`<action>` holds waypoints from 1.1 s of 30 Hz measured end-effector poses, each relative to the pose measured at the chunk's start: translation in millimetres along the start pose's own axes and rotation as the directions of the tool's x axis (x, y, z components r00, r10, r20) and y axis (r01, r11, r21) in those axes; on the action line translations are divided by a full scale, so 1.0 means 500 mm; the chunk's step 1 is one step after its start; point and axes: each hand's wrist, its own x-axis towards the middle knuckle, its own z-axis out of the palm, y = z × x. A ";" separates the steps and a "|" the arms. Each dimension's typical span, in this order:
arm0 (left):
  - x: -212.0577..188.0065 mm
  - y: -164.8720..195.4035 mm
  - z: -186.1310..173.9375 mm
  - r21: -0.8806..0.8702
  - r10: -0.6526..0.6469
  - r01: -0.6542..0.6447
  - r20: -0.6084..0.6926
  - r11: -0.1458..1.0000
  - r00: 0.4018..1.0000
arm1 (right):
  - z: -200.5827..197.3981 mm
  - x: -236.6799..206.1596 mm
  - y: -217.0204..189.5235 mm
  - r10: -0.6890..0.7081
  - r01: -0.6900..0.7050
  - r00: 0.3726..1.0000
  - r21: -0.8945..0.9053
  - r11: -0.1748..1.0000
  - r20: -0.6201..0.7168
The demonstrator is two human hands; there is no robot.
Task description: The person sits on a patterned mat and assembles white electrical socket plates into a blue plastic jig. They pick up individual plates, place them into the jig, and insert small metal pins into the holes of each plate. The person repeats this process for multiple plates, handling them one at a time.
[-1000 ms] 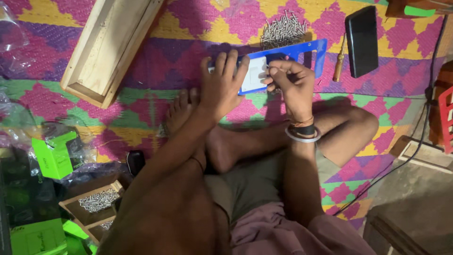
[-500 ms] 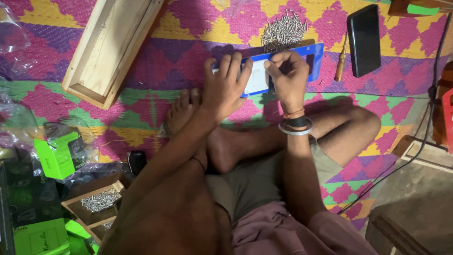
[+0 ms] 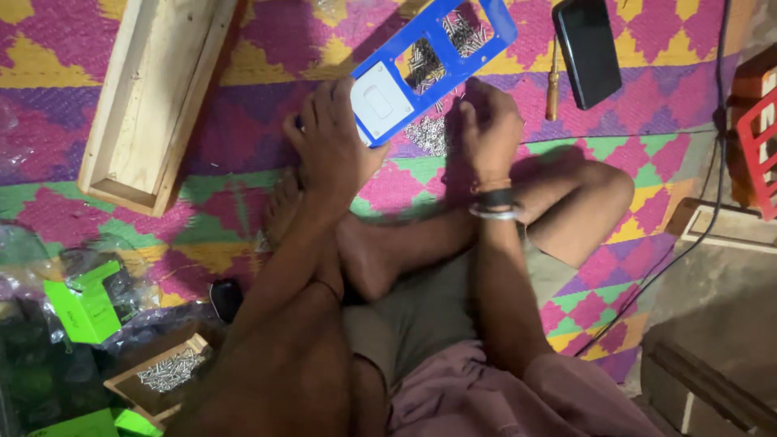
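A person sits cross-legged on a woven mat [image 3: 243, 202] patterned in pink, purple, yellow and green, looking down at both hands. The left hand [image 3: 332, 150] is curled around the lower left end of a blue plastic plate [image 3: 477, 36], fingers over its edge beside a white switch [image 3: 379, 101] set into it, and holds that end up so the plate lies slanted, its far end pointing toward the mat's top edge. The right hand [image 3: 490, 129] sits just to the right of the plate's lower end, fingers bent in loosely; whether it pinches anything cannot be told. Small metal screws [image 3: 429, 133] lie heaped on the mat between the two hands, right under the plate, and more show through the plate's open windows. The right wrist wears a dark band and a pale bangle [image 3: 494, 206]. A wooden box [image 3: 154, 97] lies along the mat's upper left part, well apart from the hands. A dark phone [image 3: 589, 48] rests near the top right edge, with a wooden-handled screwdriver [image 3: 553, 81] just beside it. At lower left, off the mat, sit a green carton [image 3: 81, 303] and a small open box of screws [image 3: 166, 372].
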 end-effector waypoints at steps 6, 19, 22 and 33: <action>0.009 0.006 -0.011 -0.034 0.008 -0.006 0.047 0.999 0.999 | 0.032 0.012 -0.016 0.148 -0.151 0.988 -0.110 0.982 -0.036; -0.005 0.015 0.014 -0.077 0.142 -0.140 0.020 0.987 0.990 | -0.021 -0.041 -0.072 0.261 -0.503 0.864 0.741 0.445 0.430; -0.008 0.015 0.009 -0.048 0.156 -0.155 0.038 0.987 0.987 | 0.013 -0.025 -0.105 0.143 -0.416 0.891 0.649 0.636 0.431; -0.008 0.018 -0.006 -0.056 0.220 -0.222 -0.029 0.974 0.975 | 0.032 0.035 -0.132 0.049 -0.324 0.813 0.379 0.867 0.580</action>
